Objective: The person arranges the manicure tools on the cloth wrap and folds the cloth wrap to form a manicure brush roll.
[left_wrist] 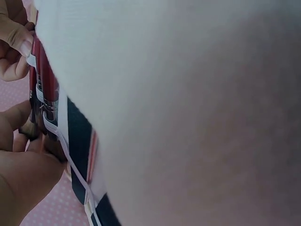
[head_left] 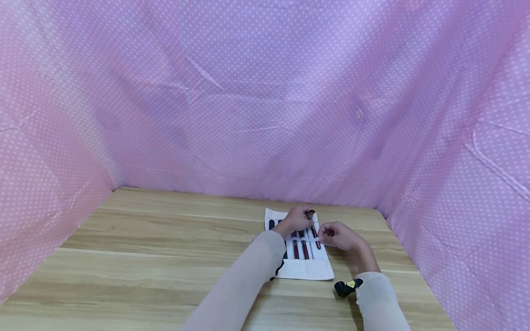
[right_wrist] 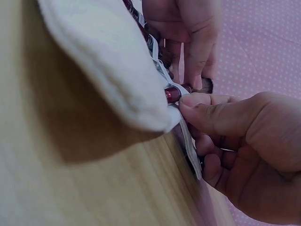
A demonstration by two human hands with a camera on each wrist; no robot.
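A white fabric brush roll (head_left: 304,270) lies spread on the table, with several red-handled makeup brushes under its elastic band (head_left: 304,239). My left hand (head_left: 299,218) reaches over the roll and pinches the rightmost makeup brush (head_left: 315,242) near its dark bristles (right_wrist: 205,85). At the roll's right edge, my right hand (head_left: 340,236) pinches the elastic band (right_wrist: 176,86) between thumb and forefinger, beside that brush's handle. In the left wrist view the sleeve covers most of the picture; the left hand (left_wrist: 28,176) shows at the lower left.
The wooden table (head_left: 165,262) extends to the left of the roll. Pink dotted cloth (head_left: 248,115) hangs behind the table and along both sides. A black strap device with a yellow label (head_left: 348,287) sits at the right wrist.
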